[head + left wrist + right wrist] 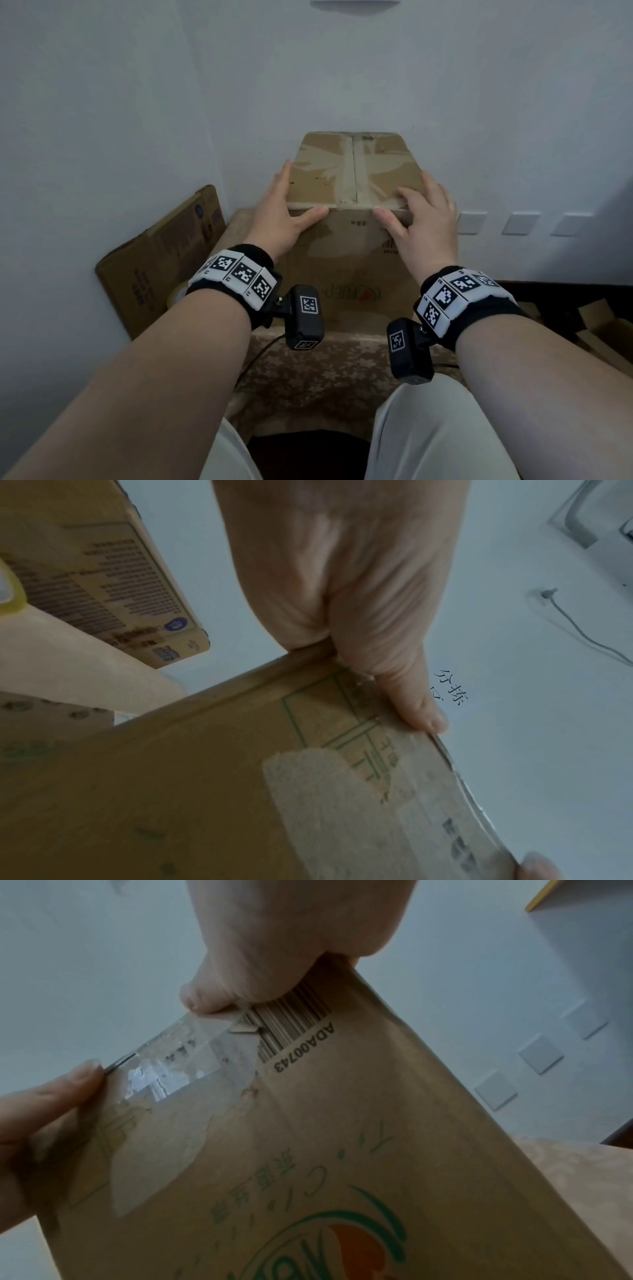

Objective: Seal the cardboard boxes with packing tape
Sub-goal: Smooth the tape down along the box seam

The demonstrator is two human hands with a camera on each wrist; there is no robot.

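Note:
A brown cardboard box (352,240) stands upright on a cloth-covered surface (325,377) against the wall. A strip of tape (356,171) runs along its top centre seam and over the front edge. My left hand (286,205) lies on the box's top left corner, fingers straight along the side, thumb on the front edge. My right hand (424,212) rests on the top right, fingers spread on the lid, thumb on the front face. The left wrist view shows the left thumb (421,710) on the box (171,777). The right wrist view shows shiny tape (178,1064) on the box (377,1123). A yellowish tape roll (178,294) peeks out behind my left wrist.
A flattened carton (161,253) leans on the wall at the left. Wall sockets (520,222) sit at the right, with loose cardboard pieces (599,329) below them. My knees in light trousers (428,438) are close to the surface's near edge.

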